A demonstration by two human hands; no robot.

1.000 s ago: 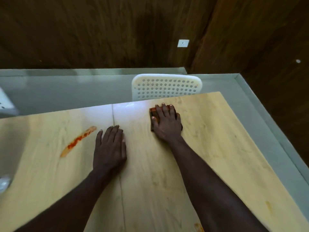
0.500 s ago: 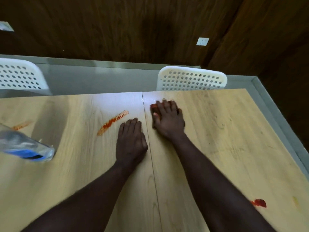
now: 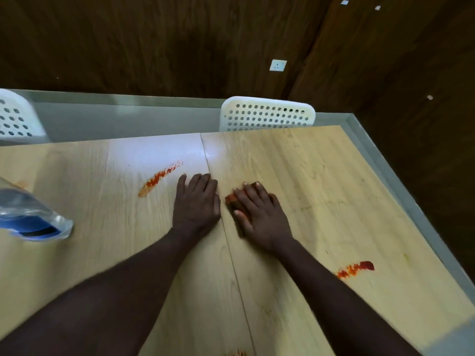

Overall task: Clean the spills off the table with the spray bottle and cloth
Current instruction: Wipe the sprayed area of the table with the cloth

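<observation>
Right hand (image 3: 259, 214) presses flat on the cloth (image 3: 230, 199); left hand (image 3: 196, 204) lies flat, holding nothing, on the table (image 3: 321, 176)

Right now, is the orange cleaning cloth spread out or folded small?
Small: the orange cloth sits almost wholly under the right hand; folded or bunched, cannot tell.

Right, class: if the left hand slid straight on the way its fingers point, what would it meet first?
Nothing on the table, apparently: the left hand has bare wood up to the far edge. The red streak lies just left of that line.
</observation>
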